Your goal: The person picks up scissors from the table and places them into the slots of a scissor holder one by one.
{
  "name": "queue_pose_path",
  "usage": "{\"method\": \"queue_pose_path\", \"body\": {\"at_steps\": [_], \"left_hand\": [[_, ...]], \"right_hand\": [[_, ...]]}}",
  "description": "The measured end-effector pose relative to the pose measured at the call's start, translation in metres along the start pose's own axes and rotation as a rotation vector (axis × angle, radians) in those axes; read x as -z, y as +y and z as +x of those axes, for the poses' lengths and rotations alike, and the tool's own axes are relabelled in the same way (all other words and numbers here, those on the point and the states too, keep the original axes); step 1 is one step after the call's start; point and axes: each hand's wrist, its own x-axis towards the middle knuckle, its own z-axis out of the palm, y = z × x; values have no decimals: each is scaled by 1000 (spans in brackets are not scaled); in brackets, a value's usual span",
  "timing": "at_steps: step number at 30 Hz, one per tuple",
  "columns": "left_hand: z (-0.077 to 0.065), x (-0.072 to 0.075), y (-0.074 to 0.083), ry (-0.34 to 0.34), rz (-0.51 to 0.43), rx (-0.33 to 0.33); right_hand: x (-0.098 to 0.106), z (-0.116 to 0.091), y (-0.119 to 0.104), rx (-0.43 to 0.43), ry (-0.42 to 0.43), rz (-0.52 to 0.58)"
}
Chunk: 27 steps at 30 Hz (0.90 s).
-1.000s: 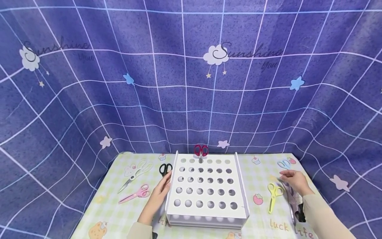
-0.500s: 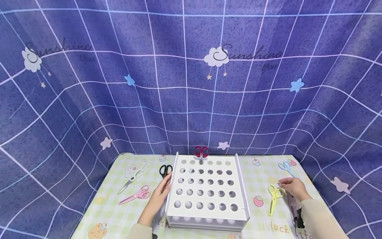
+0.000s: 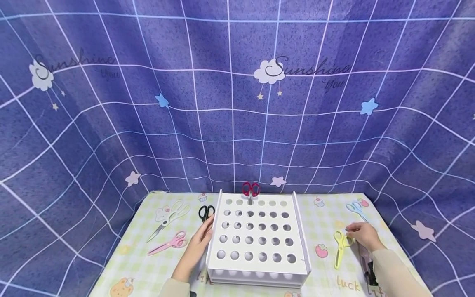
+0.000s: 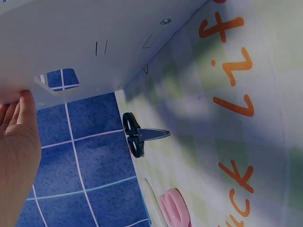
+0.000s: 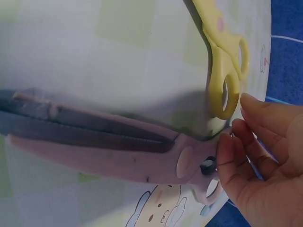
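The tall blue-purple cloth [image 3: 208, 45] has "Sunshine You" on it two times, in thin dark curly letters, each next to a white cloud [image 3: 270, 71]; the table cloth [image 3: 319, 280] is pale green and white checks, with "luck" in orange-brown letters near the front on the right; "life" shows next to it, part cut off, and again by the left sleeve [image 3: 174, 287], part hidden; the left wrist view shows "life" big and sideways.

The left arm reaches forward; the left hand [image 3: 198, 241] lies along the left side of the white rack [image 3: 256, 265], with its fingers loosely straight and touching that side, not wrapped round anything; the rack stands in the middle of the table and has rows of round holes on top; red scissors [image 3: 250, 194] stand in a back-row hole, handles up; black scissors [image 4: 134, 135] lie just past the left fingertips.

The right arm reaches in from the right side, in a beige sleeve [image 3: 395, 270]; the right hand [image 3: 365, 236] bends its fingers over the handle end of the mauve scissors [image 5: 161, 163], which lie on the right part of the table; the fingertips hide that end, so I cannot tell if they pinch it; yellow scissors [image 3: 339, 246] lie just beside this hand, and light blue scissors [image 3: 357, 209] lie a bit past it.

Far over on the left lie pink scissors [image 3: 172, 242] and white-handled scissors [image 3: 165, 222].
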Motion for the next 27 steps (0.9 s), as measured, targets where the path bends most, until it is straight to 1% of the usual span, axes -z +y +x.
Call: {"method": "queue_pose_path", "body": {"at_steps": [3, 5, 9, 12, 14, 18, 19, 22, 26, 27], "left_hand": [[0, 0, -1, 0, 8, -15], [0, 0, -1, -4, 10, -25], [-1, 0, -1, -1, 9, -39], [-1, 0, 0, 4, 6, -46], [-1, 0, 0, 3, 2, -56], [-1, 0, 1, 1, -12, -50], [-2, 0, 1, 0, -6, -57], [-2, 0, 0, -3, 6, -55], [-1, 0, 0, -8, -6, -27], [-1, 1, 0, -10, -8, -30]], "right_hand": [[-2, -2, 0, 35, 1, -15], [-3, -3, 0, 40, -7, -13], [-5, -5, 0, 14, -21, 15], [-6, -6, 1, 14, -23, 27], [-6, -8, 1, 32, -21, 22], [-8, -10, 0, 70, -1, -9], [-8, -10, 0, 75, 7, -17], [-8, -9, -1, 60, 25, -22], [-9, -7, -1, 27, 29, -9], [-9, -7, -1, 24, 29, -8]]}}
